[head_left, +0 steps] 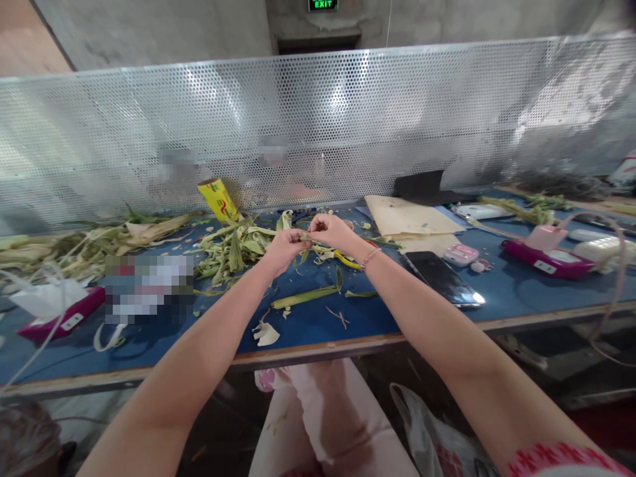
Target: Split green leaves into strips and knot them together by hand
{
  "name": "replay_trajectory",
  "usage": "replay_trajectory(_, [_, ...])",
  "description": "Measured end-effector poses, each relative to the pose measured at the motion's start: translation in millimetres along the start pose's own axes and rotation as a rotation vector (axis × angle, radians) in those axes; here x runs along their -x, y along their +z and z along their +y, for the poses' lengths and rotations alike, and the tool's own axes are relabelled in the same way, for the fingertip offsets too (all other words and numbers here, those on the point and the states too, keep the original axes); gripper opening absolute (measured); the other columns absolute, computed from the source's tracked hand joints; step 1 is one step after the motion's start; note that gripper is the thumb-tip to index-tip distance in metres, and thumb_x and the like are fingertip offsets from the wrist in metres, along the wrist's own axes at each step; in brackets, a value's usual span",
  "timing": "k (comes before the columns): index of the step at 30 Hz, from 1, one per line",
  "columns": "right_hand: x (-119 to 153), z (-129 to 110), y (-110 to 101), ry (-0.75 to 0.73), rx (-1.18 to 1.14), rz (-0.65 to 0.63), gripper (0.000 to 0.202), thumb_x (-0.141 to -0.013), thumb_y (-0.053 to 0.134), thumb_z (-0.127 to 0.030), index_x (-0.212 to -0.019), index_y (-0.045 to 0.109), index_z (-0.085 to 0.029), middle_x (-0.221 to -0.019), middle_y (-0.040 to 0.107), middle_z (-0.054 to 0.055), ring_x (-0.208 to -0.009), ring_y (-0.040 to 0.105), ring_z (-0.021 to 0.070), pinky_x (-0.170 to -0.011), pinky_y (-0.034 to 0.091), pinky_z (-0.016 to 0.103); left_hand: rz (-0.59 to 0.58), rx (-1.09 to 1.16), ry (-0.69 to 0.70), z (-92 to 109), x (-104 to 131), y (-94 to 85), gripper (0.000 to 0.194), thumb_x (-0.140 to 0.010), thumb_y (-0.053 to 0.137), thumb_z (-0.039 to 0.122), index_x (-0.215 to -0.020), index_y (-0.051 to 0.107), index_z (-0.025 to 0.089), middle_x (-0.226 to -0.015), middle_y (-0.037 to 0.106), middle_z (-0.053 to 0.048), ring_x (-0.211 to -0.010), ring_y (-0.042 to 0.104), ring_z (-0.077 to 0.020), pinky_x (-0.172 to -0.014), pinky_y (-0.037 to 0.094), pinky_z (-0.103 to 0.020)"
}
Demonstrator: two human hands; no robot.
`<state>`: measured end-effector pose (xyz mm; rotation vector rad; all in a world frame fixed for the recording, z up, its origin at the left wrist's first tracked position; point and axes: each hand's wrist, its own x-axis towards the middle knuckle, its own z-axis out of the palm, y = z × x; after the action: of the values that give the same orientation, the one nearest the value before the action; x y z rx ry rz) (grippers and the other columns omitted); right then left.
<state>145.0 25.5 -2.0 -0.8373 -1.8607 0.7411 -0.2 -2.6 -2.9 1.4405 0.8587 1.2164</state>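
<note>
My left hand [285, 250] and my right hand [334, 233] meet over the middle of the blue table [308, 331]. Both are closed in a pinch, fingertips almost touching, around a small green plant piece [306, 237] mostly hidden by the fingers. To the left of my hands lies a heap of pale green stalks and leaves [231, 252]. Below them on the tabletop are a long green stalk piece [305, 296] and a whitish scrap [267, 334]. Something yellow and curved [348, 262] shows partly under my right wrist.
A yellow printed carton [218, 201] leans near a perforated metal screen [318, 126]. To the right are brown paper [405, 218], a phone [444, 278], a pink case [461, 254] and a magenta power strip [546, 258]. Another magenta strip [64, 315] with cables sits left.
</note>
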Motion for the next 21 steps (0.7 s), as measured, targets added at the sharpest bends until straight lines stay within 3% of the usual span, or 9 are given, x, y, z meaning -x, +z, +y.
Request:
replay_trajectory(6, [3, -11, -1, 0.021, 0.031, 0.042, 0.009, -0.062, 0.058, -0.019, -0.069, 0.056, -0.015, -0.066, 0.058, 0.000, -0.062, 0.053, 0.0105, -0.059, 0.040, 0.024, 0.093, -0.044, 0.024, -1, -4, -0.5, 0.031, -0.044, 0.074, 0.011, -0.070, 0.058, 0.013, -0.056, 0.061, 0.004, -0.055, 0.055, -0.0080, -0.063, 0.041, -0.023])
replay_trajectory(10, [3, -12, 0, 0.046, 0.010, 0.044, 0.013, -0.064, 0.059, -0.022, -0.074, 0.062, -0.014, -0.066, 0.061, 0.001, -0.061, 0.053, 0.0103, -0.060, 0.041, 0.025, 0.126, -0.057, 0.027, -1, -4, -0.7, 0.027, -0.048, 0.071, 0.011, -0.070, 0.057, 0.012, -0.058, 0.062, 0.002, -0.057, 0.057, -0.0092, -0.066, 0.042, -0.025])
replay_trajectory(17, [5, -12, 2, 0.060, 0.061, 0.106, 0.022, -0.062, 0.063, -0.035, -0.061, 0.054, -0.015, -0.056, 0.054, -0.002, -0.052, 0.046, 0.0083, -0.053, 0.036, 0.023, 0.157, -0.055, 0.053, -2, -5, 0.1, 0.023, -0.049, 0.069, 0.008, -0.068, 0.057, 0.012, -0.057, 0.063, 0.002, -0.057, 0.057, -0.0089, -0.065, 0.042, -0.025])
replay_trajectory(21, [5, -11, 3, 0.077, 0.044, 0.112, 0.019, -0.064, 0.060, -0.033, -0.062, 0.052, -0.016, -0.055, 0.052, -0.002, -0.051, 0.045, 0.0080, -0.051, 0.035, 0.022, 0.161, -0.022, 0.053, -3, -6, -0.2, 0.022, -0.050, 0.068, 0.008, -0.068, 0.059, 0.012, -0.059, 0.064, 0.001, -0.058, 0.057, -0.0089, -0.066, 0.043, -0.025])
